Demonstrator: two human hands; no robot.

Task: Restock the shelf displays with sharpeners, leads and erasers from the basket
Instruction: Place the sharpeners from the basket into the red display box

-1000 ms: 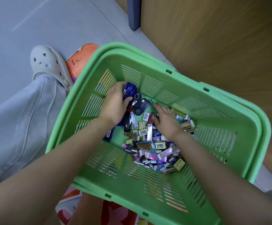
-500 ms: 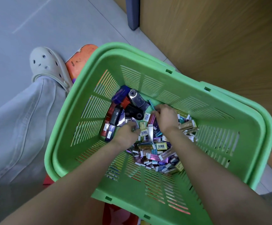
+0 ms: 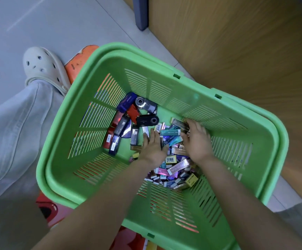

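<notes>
A green slatted basket (image 3: 164, 87) fills the view. At the back left of its floor lie several pencil sharpeners: a blue one (image 3: 126, 101), a silver one (image 3: 145, 103), a black one (image 3: 147, 120) and red ones beside them. A heap of small lead and eraser boxes (image 3: 173, 170) covers the floor's right and near side. My left hand (image 3: 153, 145) lies flat on the heap's left edge, fingers straight. My right hand (image 3: 197, 139) is spread over the heap next to a teal box (image 3: 170, 132); its fingertips are blurred. Neither hand grips anything I can see.
The basket stands on a red and orange mat (image 3: 79, 58) on a grey floor. A leg in grey trousers (image 3: 11, 132) with a pale clog (image 3: 43, 67) is at the left. A wooden panel (image 3: 237, 51) and a dark post (image 3: 141, 13) stand behind.
My left hand left the sharpeners at the back left and moved right onto the heap of small boxes. My right hand shifted a little to the right over the heap.
</notes>
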